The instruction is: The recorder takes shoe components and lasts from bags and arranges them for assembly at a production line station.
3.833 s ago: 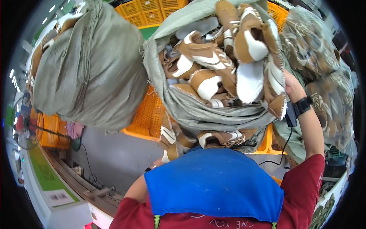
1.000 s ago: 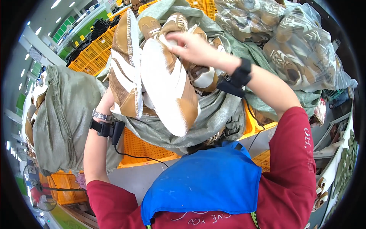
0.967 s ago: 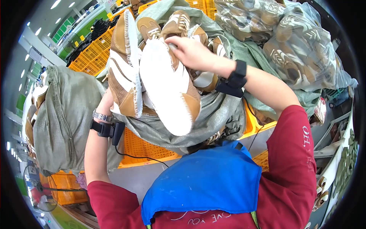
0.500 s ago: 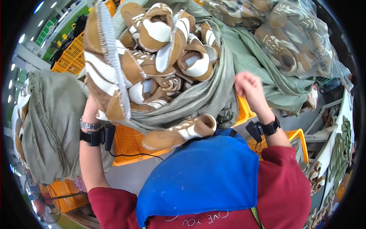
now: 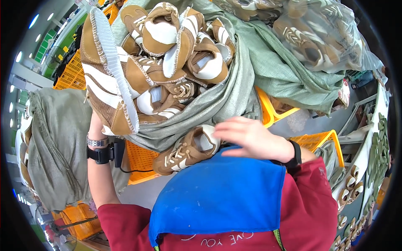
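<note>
A brown and white sneaker (image 5: 104, 77) stands tilted close to me at the left of a heap, its pale stitched sole edge facing right. My left hand is behind it; the wrist (image 5: 97, 131) runs up to it and the fingers are hidden, though the raised sneaker appears held there. Another sneaker (image 5: 186, 150) rests against my blue apron, toe to the left, opening upward. My right hand (image 5: 245, 136) is over its heel end, fingers stretched out; whether they touch it I cannot tell. Several similar sneakers (image 5: 165, 35) fill a grey-green woven sack (image 5: 234, 90).
Yellow crates (image 5: 138, 161) lie under the sack and beyond my right forearm (image 5: 318, 140). A clear plastic bag of sneakers (image 5: 320, 39) is at the far right. Another sack (image 5: 58, 142) stands at left, near a fan (image 5: 56, 228). Shoes line a rack (image 5: 351, 188) at right.
My right hand has come left and nearer, from beside the sack to the lower sneaker's heel. That sneaker has rolled so its opening and laces show. The large sneaker and my left arm shifted slightly.
</note>
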Motion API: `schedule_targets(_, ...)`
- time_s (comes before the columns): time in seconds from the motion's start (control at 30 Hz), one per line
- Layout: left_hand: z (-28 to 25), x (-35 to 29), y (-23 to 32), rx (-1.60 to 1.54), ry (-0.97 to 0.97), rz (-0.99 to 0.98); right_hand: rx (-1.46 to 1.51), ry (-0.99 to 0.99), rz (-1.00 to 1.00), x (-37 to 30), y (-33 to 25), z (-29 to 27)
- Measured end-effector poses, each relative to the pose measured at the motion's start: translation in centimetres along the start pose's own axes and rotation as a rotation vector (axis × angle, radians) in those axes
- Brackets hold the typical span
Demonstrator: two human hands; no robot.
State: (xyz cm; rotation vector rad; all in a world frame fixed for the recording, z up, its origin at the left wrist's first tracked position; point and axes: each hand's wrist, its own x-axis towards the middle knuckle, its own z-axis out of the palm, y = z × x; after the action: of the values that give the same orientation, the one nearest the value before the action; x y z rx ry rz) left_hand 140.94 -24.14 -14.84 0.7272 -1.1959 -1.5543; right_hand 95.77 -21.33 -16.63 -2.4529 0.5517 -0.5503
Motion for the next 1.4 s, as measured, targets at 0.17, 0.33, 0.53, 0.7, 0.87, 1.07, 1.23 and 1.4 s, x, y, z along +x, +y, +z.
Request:
schedule_targets(0.17,0.0,3.4,-0.1,-0.101,-0.006,-0.038,-0.424,-0.328,-0.420,3.3,4.3,3.6)
schedule_targets(0.33,-0.7,2.2,-0.4,-0.226,0.076,-0.029,0.328,-0.255,-0.537,5.6,-0.4,-7.7)
schedule_targets(0.53,0.5,1.8,-0.4,-0.233,0.189,0.015,0.223,0.456,-0.167,9.9,-5.8,-13.3)
schedule_targets(0.7,2.8,4.7,0.0,0.486,-0.042,0.235,-0.317,0.188,-0.108,17.8,-3.8,-7.8)
schedule_targets(0.87,-0.6,5.1,-1.3,0.299,0.019,0.074,-0.480,0.377,-0.341,14.4,-3.9,-7.9)
schedule_targets(1.07,-8.8,2.8,-2.0,0.197,-0.093,-0.091,0.615,-0.212,0.583,-2.5,7.6,-5.2)
schedule_targets(1.23,-8.0,4.3,-2.1,0.191,-0.152,-0.170,1.031,-0.147,1.067,-5.6,11.1,10.9)
schedule_targets(1.4,-4.6,5.0,-2.1,0.203,-0.146,-0.197,1.529,0.170,1.120,-4.9,12.8,14.3)
